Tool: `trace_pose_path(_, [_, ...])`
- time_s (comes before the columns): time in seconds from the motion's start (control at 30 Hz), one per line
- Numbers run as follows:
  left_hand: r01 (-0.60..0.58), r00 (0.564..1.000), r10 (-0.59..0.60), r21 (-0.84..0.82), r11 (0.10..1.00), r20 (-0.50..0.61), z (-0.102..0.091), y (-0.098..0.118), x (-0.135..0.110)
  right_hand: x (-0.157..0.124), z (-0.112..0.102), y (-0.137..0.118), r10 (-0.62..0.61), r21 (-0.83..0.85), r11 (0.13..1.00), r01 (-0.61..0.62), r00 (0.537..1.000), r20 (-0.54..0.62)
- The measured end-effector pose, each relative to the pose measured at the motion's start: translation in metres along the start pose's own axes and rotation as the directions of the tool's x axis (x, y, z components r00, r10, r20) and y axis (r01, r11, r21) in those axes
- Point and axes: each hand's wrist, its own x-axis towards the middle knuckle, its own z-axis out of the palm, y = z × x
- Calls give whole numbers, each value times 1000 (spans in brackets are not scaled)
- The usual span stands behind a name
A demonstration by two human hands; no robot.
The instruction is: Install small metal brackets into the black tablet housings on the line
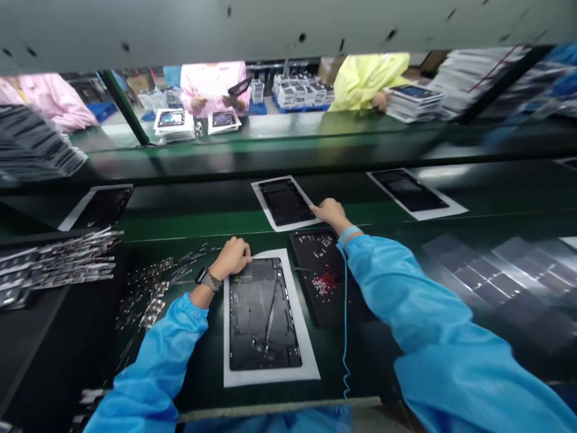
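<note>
In front of me a black tablet back housing (252, 307) with a thin flex cable and small circuit board inside lies on a white sheet (304, 355). My left hand (233, 257), with a watch on its wrist, is closed at the sheet's top left corner, fingers curled over its edge. Farther off, my right hand (331, 213) reaches forward and pinches the right corner of a second white sheet (265, 203). Another black tablet housing (286, 201) rests on that sheet, on the green conveyor. My right fingertips are partly hidden.
Beside the near sheet lies a black tray (313, 304) with small white and red parts. A blue coiled cord (346, 337) runs from my right wrist. Flex-cable boards (155, 294) lie at left, clear films (491, 276) at right. Co-workers (214, 90) stand across the line.
</note>
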Motion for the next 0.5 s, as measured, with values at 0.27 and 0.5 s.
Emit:
trace_pose_path(0.27, [-35,997,48,-190,981,68,-3,7,39,11,27,-11,198,188,962,-200,980,33])
trace_pose_path(0.5, [20,1000,-19,-191,981,7,-129,-45,136,6,15,-22,137,455,857,-242,958,253])
